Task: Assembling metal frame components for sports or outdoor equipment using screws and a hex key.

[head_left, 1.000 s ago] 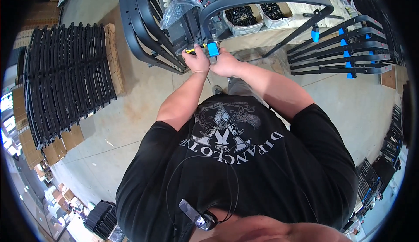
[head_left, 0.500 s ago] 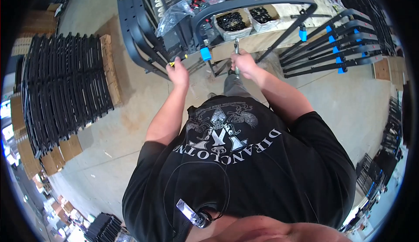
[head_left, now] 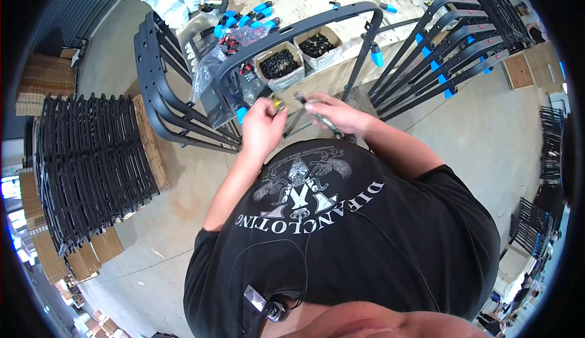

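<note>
My left hand [head_left: 262, 126] is closed round a small yellow-and-black tool [head_left: 277, 102], mostly hidden by the fingers. Just to its right, my right hand [head_left: 337, 114] grips a slim silver hand tool [head_left: 328, 123] whose rounded head [head_left: 300, 97] points toward the left hand. The two hands are close together in front of my torso, with a small gap between the tools. Beyond them stands a bent black metal frame [head_left: 295, 27] with blue pieces on its legs, such as the blue piece [head_left: 376, 56] at right.
Behind the frame is a wooden workbench [head_left: 268, 0] with two boxes of small black parts [head_left: 279, 64], plastic bags [head_left: 210, 73] and blue-black pieces [head_left: 250, 18]. Bent black frames [head_left: 159, 88] lean at left and more frames [head_left: 448, 52] at right. A pallet stack of black bars [head_left: 91, 161] stands far left.
My hands have come together from either side, bringing their tools near each other. The right-hand tool has tipped from upright to slanting left. The view has shifted, showing more of the bench.
</note>
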{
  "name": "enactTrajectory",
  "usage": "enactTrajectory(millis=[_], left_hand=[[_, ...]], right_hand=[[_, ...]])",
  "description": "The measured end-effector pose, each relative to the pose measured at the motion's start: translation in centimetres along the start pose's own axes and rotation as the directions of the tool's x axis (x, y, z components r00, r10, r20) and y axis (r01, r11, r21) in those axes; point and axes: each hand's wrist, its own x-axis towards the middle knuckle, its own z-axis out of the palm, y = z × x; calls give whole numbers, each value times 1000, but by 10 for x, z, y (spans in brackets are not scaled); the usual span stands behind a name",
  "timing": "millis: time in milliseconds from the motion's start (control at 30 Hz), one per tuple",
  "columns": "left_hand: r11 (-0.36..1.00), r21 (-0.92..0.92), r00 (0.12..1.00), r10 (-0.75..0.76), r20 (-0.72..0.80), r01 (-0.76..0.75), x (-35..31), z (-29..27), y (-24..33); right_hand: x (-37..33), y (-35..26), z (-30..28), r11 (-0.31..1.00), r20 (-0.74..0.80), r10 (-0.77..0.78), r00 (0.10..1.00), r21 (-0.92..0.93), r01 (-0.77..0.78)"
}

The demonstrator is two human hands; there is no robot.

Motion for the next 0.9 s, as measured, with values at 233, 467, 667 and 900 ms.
enactTrajectory(millis=[233, 467, 667, 900], left_hand=[[905, -424, 961, 148, 232, -37, 48, 140, 102], [729, -469, 838, -267, 476, 499, 102, 267, 84], [639, -697, 943, -272, 192, 326, 122, 323, 88], [695, -327, 763, -529, 370, 640, 142, 340, 98]], right_hand=[[0, -39, -115, 951, 29, -106, 994, 296, 92], [-18, -33, -228, 949, 2, -266, 964, 178, 262], [2, -17, -284, 877, -103, -448, 888, 141, 459], [25, 0, -355, 974, -563, -205, 800, -201, 108]])
